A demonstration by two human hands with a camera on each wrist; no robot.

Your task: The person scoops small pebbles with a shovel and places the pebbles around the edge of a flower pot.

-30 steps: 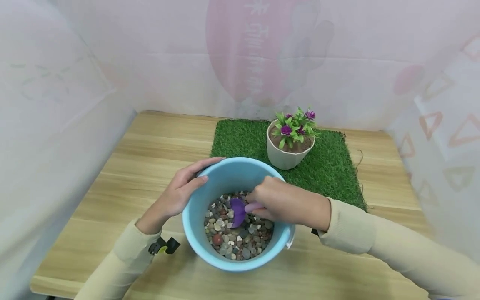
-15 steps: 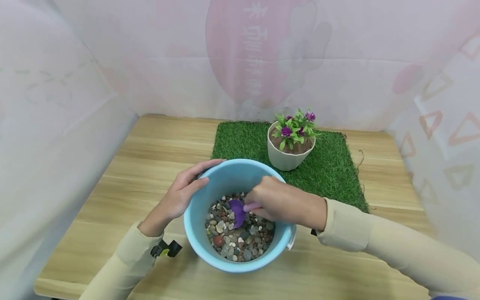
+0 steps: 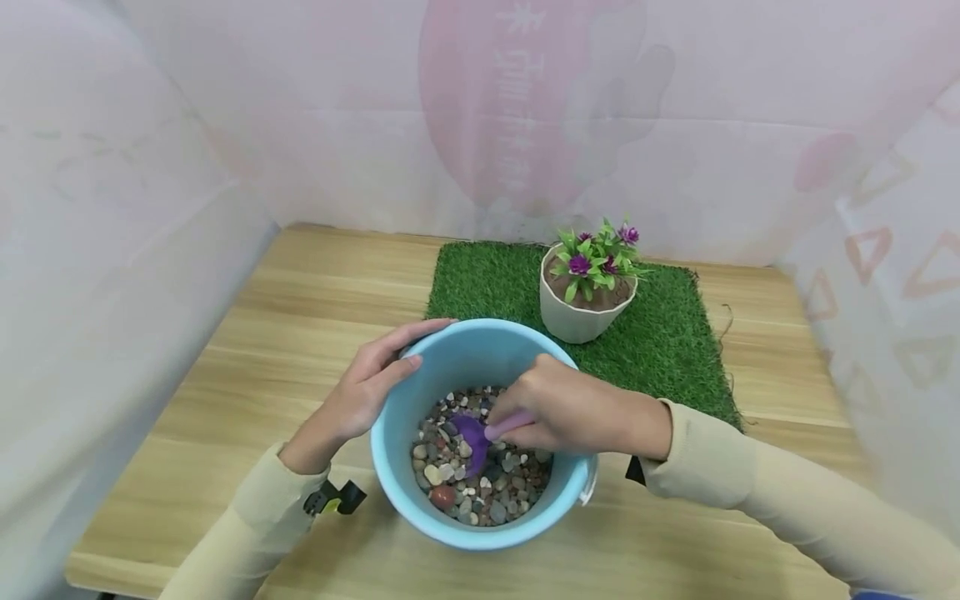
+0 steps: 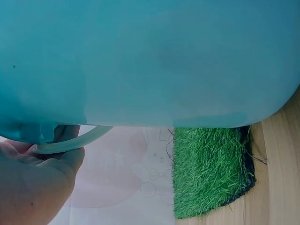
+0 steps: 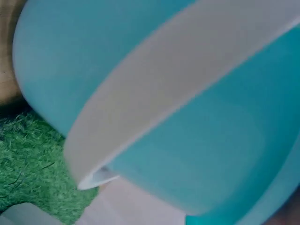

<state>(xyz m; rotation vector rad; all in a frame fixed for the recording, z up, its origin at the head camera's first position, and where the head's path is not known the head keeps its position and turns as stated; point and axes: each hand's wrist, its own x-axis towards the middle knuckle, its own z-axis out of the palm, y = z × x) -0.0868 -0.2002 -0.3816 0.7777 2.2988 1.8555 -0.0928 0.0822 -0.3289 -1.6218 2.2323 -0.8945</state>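
Note:
A light blue bucket [image 3: 480,354] stands on the wooden table with pebbles [image 3: 501,498] of mixed colours inside. On its left rim, my left hand [image 3: 358,398] holds on, thumb over the edge and fingers along the outside. In the left wrist view, that hand [image 4: 40,183] lies beside the bucket's pale handle [image 4: 70,144]. My right hand [image 3: 566,406] reaches in over the right rim and grips a small purple shovel [image 3: 471,446] by its lilac handle. The blade sits among the pebbles, its edge partly covered. The right hand's fingertips are hidden beneath it.
Behind the bucket lies a green artificial-grass mat [image 3: 660,350]. A white pot [image 3: 581,321] with purple flowers stands on it, close to the bucket. Pale printed cloth [image 3: 360,158] surrounds the table [image 3: 300,292] at the back and sides.
The purple blade has shifted slightly toward me through the pebbles. A reddish stone near it has been nudged toward the front. My left hand keeps its place on the rim.

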